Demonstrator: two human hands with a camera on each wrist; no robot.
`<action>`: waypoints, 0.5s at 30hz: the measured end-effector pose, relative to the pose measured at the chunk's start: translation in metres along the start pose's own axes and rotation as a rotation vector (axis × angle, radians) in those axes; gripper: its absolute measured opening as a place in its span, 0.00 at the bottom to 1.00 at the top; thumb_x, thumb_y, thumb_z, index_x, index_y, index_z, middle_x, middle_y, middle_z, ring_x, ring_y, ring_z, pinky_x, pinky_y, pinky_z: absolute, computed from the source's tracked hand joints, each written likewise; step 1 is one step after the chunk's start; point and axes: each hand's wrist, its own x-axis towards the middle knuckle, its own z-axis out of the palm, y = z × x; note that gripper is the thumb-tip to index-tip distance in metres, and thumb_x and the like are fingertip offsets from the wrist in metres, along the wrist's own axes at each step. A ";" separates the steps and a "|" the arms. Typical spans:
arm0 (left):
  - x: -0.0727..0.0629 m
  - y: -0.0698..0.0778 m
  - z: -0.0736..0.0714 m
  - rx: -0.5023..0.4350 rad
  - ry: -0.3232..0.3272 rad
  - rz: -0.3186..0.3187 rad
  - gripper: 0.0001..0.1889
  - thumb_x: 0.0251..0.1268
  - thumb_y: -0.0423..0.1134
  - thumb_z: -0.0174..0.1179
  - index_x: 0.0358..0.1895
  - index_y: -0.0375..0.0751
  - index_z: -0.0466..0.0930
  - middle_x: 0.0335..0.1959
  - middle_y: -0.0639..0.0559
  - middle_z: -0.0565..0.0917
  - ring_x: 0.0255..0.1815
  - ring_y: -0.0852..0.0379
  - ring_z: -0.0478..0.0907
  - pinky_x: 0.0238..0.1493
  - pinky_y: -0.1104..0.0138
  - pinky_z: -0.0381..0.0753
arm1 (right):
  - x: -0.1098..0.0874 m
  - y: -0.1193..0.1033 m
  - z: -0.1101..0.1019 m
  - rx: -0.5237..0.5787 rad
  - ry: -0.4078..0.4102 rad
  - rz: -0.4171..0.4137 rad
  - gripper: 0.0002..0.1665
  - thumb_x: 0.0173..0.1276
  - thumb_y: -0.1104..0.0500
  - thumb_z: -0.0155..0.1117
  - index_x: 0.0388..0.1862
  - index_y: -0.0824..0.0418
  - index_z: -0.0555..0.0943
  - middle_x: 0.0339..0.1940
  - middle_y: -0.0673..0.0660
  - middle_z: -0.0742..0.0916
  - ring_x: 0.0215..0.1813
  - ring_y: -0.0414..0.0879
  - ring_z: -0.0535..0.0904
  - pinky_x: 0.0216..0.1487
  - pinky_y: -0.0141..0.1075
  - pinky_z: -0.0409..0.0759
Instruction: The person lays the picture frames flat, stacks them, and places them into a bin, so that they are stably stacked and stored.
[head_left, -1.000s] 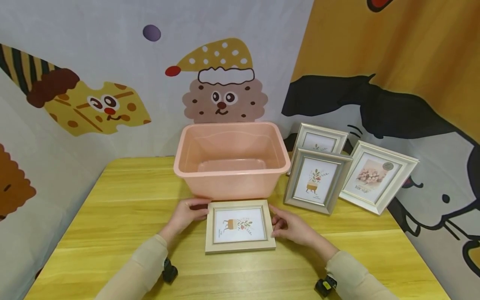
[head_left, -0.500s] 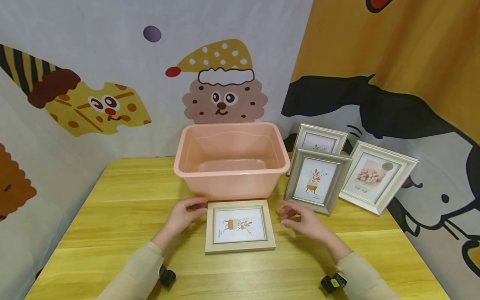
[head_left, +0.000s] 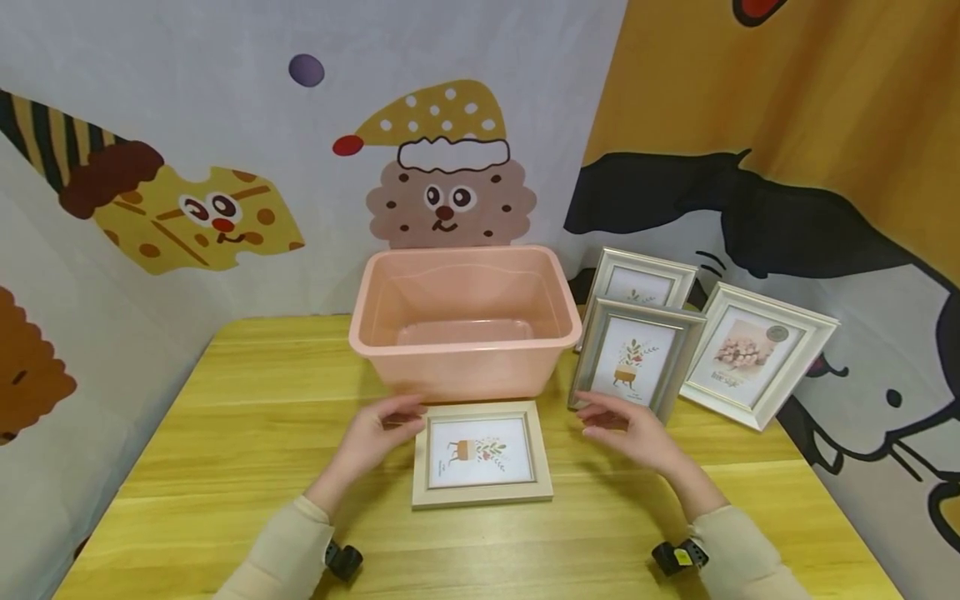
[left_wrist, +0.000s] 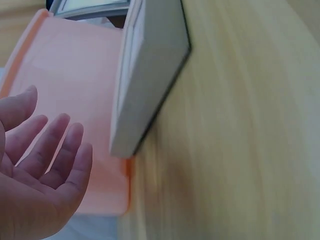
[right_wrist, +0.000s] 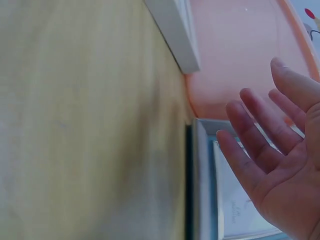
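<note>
A cream picture frame with a flower-pot print lies face up on the table, its print turned sideways. My left hand hovers by its upper left corner, fingers relaxed and holding nothing, as the left wrist view shows of the same hand. Farther right, my right hand is held in the air, overlapping the lower part of a standing silver-grey picture frame in the head view. In the right wrist view this hand has its fingers spread loosely, with nothing in them.
Just behind the lying frame stands a pink plastic tub with nothing inside. A silvery-white frame stands behind the grey one, partly hidden. To their right stands a white frame with a blossom print. A cartoon-print cloth hangs behind the table.
My right hand has let go of the lying frame's right edge and moved right, toward the grey frame. The left hand has shifted slightly at the upper left corner. The frame has stayed put.
</note>
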 end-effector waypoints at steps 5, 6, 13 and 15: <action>0.004 0.006 0.007 -0.022 -0.029 0.034 0.21 0.64 0.33 0.67 0.59 0.32 0.79 0.49 0.37 0.85 0.46 0.47 0.83 0.50 0.65 0.83 | 0.002 -0.006 -0.017 -0.017 0.051 -0.039 0.30 0.64 0.70 0.69 0.65 0.72 0.74 0.45 0.64 0.87 0.45 0.54 0.85 0.48 0.42 0.85; 0.005 0.008 0.008 -0.027 -0.037 0.037 0.21 0.64 0.33 0.67 0.60 0.32 0.79 0.50 0.36 0.84 0.46 0.47 0.83 0.50 0.64 0.83 | 0.002 -0.006 -0.021 -0.026 0.063 -0.047 0.30 0.63 0.72 0.69 0.65 0.73 0.74 0.45 0.65 0.87 0.45 0.54 0.85 0.48 0.41 0.85; 0.008 0.022 0.013 -0.012 -0.075 0.017 0.25 0.63 0.35 0.68 0.62 0.30 0.77 0.54 0.37 0.83 0.50 0.46 0.82 0.54 0.60 0.81 | 0.004 -0.019 -0.049 -0.089 0.114 -0.007 0.33 0.64 0.70 0.69 0.68 0.69 0.72 0.49 0.62 0.87 0.49 0.52 0.84 0.52 0.29 0.80; 0.009 0.026 0.014 -0.014 -0.082 0.014 0.25 0.63 0.35 0.68 0.62 0.30 0.76 0.56 0.37 0.82 0.52 0.44 0.81 0.55 0.57 0.81 | 0.002 -0.023 -0.058 -0.101 0.118 0.023 0.34 0.66 0.67 0.69 0.70 0.66 0.71 0.50 0.61 0.87 0.50 0.48 0.83 0.53 0.26 0.78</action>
